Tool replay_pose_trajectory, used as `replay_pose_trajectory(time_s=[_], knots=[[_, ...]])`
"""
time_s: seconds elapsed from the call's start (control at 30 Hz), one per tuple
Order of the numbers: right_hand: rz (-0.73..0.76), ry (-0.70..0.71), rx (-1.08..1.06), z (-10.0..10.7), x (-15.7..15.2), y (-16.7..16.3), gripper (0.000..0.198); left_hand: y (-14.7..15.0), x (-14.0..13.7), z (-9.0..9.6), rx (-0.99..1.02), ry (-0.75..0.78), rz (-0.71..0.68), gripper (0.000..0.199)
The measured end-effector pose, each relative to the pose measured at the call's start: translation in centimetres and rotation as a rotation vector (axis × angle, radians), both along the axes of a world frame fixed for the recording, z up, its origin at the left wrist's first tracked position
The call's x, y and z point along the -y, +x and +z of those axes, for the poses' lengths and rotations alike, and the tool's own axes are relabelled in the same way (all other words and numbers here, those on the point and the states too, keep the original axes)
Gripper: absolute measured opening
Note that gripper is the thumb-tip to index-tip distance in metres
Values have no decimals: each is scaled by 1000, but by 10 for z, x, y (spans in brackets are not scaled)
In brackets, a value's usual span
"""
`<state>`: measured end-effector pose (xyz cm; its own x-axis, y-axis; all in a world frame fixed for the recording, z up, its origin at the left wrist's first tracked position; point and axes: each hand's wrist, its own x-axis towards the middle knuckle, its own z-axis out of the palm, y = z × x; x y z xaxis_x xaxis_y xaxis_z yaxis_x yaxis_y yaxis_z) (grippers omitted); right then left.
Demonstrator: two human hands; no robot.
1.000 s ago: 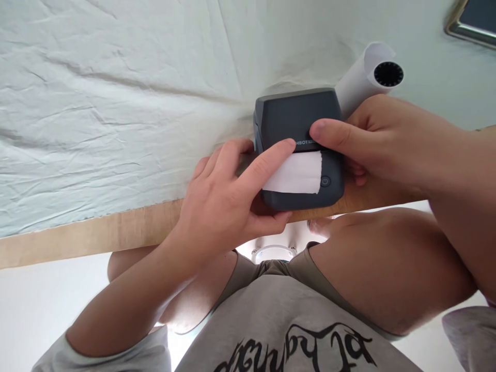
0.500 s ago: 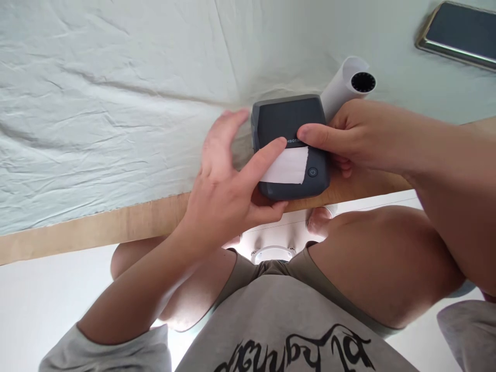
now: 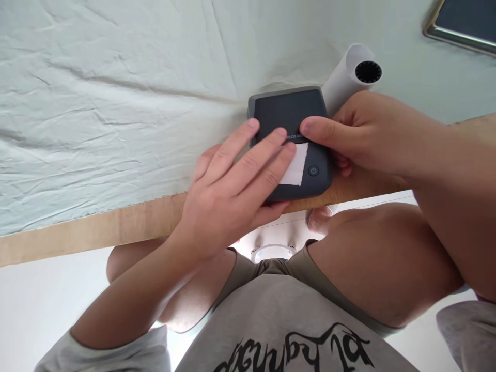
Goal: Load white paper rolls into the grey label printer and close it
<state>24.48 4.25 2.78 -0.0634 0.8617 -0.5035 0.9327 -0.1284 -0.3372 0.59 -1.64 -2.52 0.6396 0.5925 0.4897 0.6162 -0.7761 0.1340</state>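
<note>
A small dark grey label printer (image 3: 287, 108) sits at the table's front edge, with a white paper strip (image 3: 297, 166) coming out of its slot beside the power button. My left hand (image 3: 228, 196) lies over its left half, three fingers flat on the lid and on the strip, thumb against the front edge. My right hand (image 3: 360, 134) grips the printer's right side, thumb pressed on the lid by the logo. A white paper roll (image 3: 349, 77) with a black core lies just behind the printer, touching my right hand.
A wrinkled pale cloth (image 3: 116, 103) covers the wooden table (image 3: 96, 232), whose bare front edge shows. A dark phone (image 3: 465, 26) lies at the far right corner. My knees and grey shirt fill the lower view.
My left hand has gone from one fingertip on the paper strip, through a lift with spread fingers, to lying flat over the printer's lid and the strip. My right hand has kept its grip.
</note>
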Motion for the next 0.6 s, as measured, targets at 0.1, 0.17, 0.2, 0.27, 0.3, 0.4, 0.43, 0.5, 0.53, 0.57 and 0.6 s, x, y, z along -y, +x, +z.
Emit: replay_pose_trajectory(time_s=[0.1, 0.17, 0.2, 0.27, 0.3, 0.4, 0.43, 0.5, 0.53, 0.57, 0.6], knots=[[-30, -18, 43, -1, 2, 1, 98, -3, 1, 0, 2, 72, -99, 47], [-71, -67, 93, -1, 2, 1, 101, -5, 1, 1, 4, 66, -117, 42], [-86, -89, 110, -1, 2, 1, 102, -5, 1, 1, 2, 55, -110, 41], [-109, -115, 133, -1, 1, 1, 105, -4, 2, 2, 10, 36, -84, 41], [-114, -118, 136, -2, 0, 1, 105, -3, 2, 2, 21, 18, -63, 43], [-108, -99, 125, -4, -2, 1, 105, -1, 3, 4, 10, -105, 6, 59], [-97, -82, 107, -4, -3, 0, 104, -1, 3, 4, -7, -139, 22, 63], [-77, -52, 77, -4, -5, -2, 103, -1, 3, 4, -17, -152, 33, 67], [-83, -51, 85, -3, -6, -4, 102, -2, 3, 4, -16, -143, 25, 67], [-95, -65, 102, -2, -7, -5, 102, -2, 3, 4, -12, -130, 18, 66], [-112, -90, 128, -2, -8, -6, 102, -3, 3, 4, -13, -123, 17, 66]])
